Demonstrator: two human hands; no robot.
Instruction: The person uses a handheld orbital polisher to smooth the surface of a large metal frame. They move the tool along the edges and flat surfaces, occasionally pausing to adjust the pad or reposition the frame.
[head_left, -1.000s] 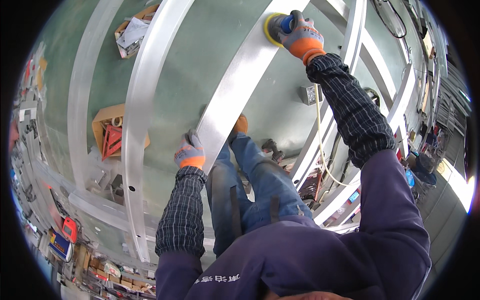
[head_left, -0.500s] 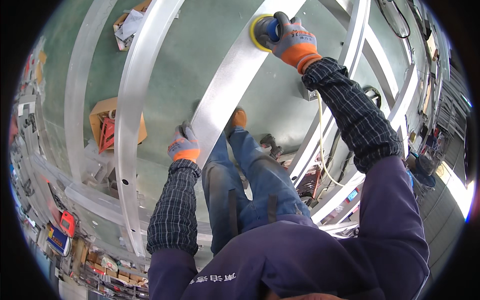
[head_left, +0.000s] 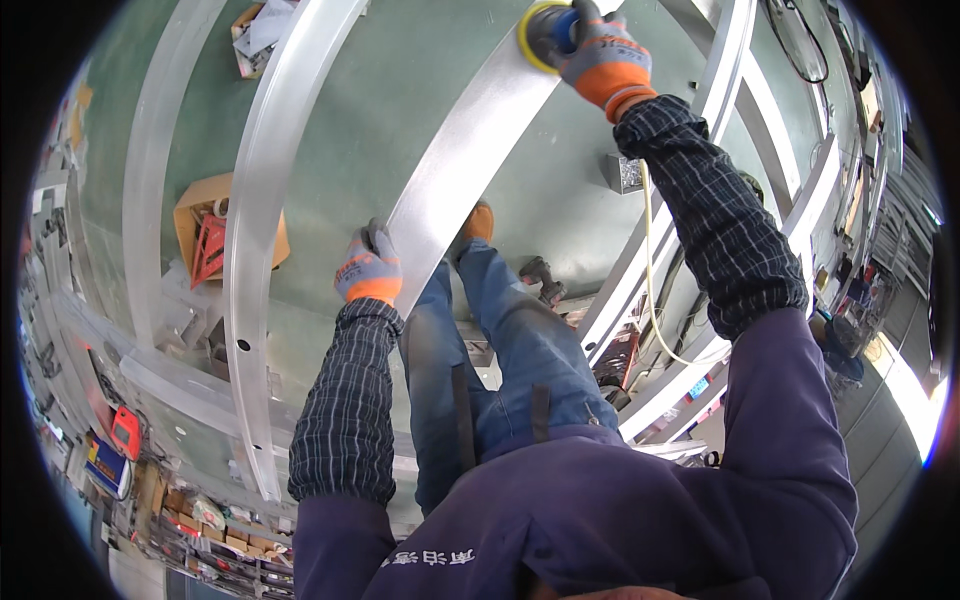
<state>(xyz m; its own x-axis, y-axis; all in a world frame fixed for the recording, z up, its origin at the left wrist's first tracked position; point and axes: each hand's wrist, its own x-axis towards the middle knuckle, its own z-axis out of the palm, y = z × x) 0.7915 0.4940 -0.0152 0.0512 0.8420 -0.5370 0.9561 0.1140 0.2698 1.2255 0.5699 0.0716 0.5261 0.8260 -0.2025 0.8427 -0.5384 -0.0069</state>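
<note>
A wide, brushed silver metal beam (head_left: 465,140) runs from beside my left hand up to the far middle. My right hand (head_left: 607,66), in a grey and orange work glove, is closed around a round sander (head_left: 545,36) with a yellow rim and a blue part. The sander's pad rests on the far part of the beam. My left hand (head_left: 369,266), gloved the same way, grips the near left edge of the beam. Its thumb side shows; some of the fingers are hidden.
More silver beams (head_left: 262,170) stand to the left and right. A cardboard box (head_left: 192,205) with a red triangular tool (head_left: 209,248) sits on the green floor at left. A pale hose (head_left: 652,290) hangs below my right arm. A dark power tool (head_left: 542,280) lies near my feet.
My right hand has slid the sander a little farther away and to the right along the beam. The left hand keeps its hold on the edge.
</note>
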